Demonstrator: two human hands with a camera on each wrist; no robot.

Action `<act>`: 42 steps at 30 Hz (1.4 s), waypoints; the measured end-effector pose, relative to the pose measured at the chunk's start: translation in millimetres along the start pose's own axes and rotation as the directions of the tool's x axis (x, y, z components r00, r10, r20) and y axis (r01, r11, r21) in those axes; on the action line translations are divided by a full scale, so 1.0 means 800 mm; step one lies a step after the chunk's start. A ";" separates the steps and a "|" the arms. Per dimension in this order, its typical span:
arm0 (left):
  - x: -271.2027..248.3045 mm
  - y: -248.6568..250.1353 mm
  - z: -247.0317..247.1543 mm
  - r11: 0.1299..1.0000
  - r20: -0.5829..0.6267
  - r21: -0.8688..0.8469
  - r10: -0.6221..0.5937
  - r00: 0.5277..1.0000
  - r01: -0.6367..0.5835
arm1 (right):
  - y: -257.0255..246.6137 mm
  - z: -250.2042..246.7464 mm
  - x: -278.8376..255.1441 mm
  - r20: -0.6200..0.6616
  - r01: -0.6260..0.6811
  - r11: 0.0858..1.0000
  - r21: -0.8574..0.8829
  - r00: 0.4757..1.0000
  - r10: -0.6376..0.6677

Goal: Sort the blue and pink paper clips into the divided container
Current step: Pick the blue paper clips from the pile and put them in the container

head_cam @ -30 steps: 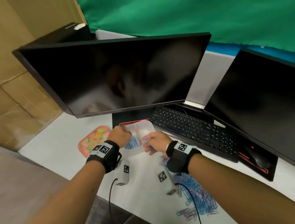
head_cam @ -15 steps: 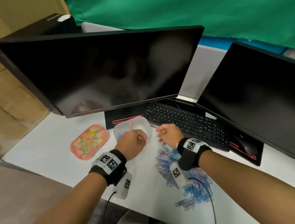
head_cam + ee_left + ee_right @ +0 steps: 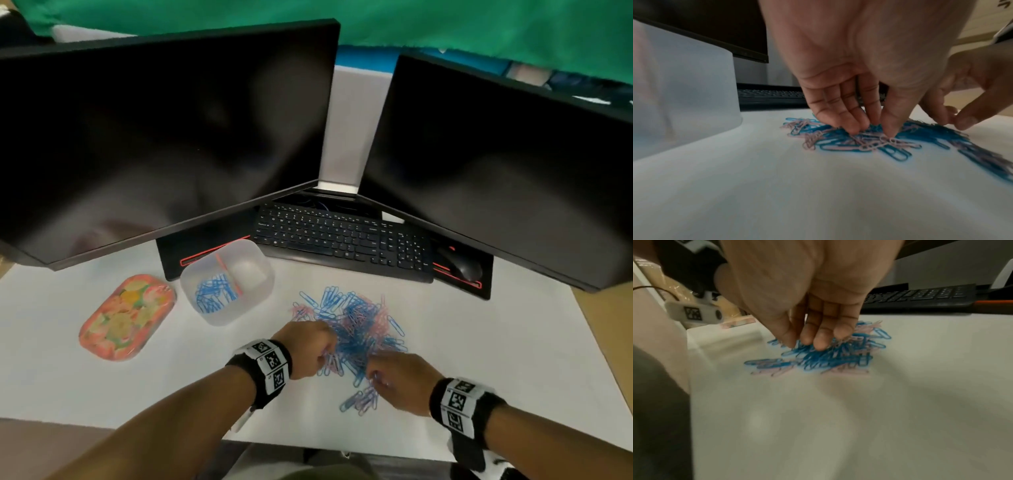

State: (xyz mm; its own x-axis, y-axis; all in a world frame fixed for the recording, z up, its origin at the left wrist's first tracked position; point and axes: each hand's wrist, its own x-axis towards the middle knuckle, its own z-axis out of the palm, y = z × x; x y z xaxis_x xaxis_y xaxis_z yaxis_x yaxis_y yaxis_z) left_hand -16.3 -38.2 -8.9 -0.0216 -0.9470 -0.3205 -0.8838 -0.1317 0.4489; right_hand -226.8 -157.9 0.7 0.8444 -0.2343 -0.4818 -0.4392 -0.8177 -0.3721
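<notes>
A loose pile of blue and pink paper clips [image 3: 358, 322] lies on the white table, right of the translucent divided container [image 3: 253, 253]. Its left compartment holds blue clips [image 3: 214, 296]; the right one looks bare. My left hand [image 3: 323, 356] is at the pile's near left edge. In the left wrist view its fingers [image 3: 853, 126] point straight down, tips touching pink clips [image 3: 875, 143]. My right hand [image 3: 375, 375] is at the pile's near right side. In the right wrist view its fingertips [image 3: 821, 342] touch blue clips [image 3: 824, 358]. No clip is clearly lifted.
Two dark monitors stand behind, with a black keyboard [image 3: 342, 236] and mouse [image 3: 460, 265] between them. A floral orange tray [image 3: 126, 317] lies left of the container. The table's front edge [image 3: 102, 423] runs just under my forearms.
Both hands have left the container and come back toward me to the clip pile. The left hand was over the container half a second ago and now touches the pile.
</notes>
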 end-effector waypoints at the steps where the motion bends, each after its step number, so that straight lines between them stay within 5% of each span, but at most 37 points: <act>1: -0.001 0.000 0.003 1.000 0.004 0.011 0.015 1.000 -0.015 | 0.001 0.007 -0.006 0.001 0.027 1.000 -0.008 1.000 -0.027; 8: -0.017 -0.015 0.010 0.997 -0.016 0.069 0.017 1.000 -0.016 | 0.014 0.032 -0.001 -0.108 0.069 0.998 -0.001 0.992 -0.068; 19: -0.035 -0.036 0.004 0.983 -0.099 -0.081 -0.171 0.980 0.163 | -0.012 0.020 0.026 -0.221 0.084 0.996 -0.024 0.971 -0.088; 27: -0.040 -0.050 -0.013 0.926 -0.230 -0.309 -0.295 0.927 0.218 | -0.034 0.024 0.051 -0.189 -0.044 0.999 0.031 0.981 0.049; 35: -0.040 -0.065 -0.023 0.899 -0.370 -0.326 -0.405 0.836 0.291 | -0.024 0.021 0.049 -0.232 -0.021 0.978 0.208 0.970 0.070; 39: -0.042 -0.060 -0.015 0.924 -0.337 -0.223 -0.372 0.865 0.310 | -0.023 0.014 0.047 -0.228 -0.009 0.951 0.308 0.970 0.083; 42: -0.052 -0.055 -0.006 0.976 -0.288 -0.076 -0.217 0.933 0.203 | -0.022 0.013 0.050 -0.196 -0.016 0.931 0.363 0.976 0.094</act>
State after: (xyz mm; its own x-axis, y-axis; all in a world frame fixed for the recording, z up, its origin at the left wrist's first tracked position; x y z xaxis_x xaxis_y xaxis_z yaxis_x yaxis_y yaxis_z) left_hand 25.8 6.1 -11.5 0.3061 -0.9392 -0.1557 -0.8319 -0.3434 0.4360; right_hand -188.1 -147.3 -20.2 0.8432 -0.4086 -0.3494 -0.5345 -0.5667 -0.6270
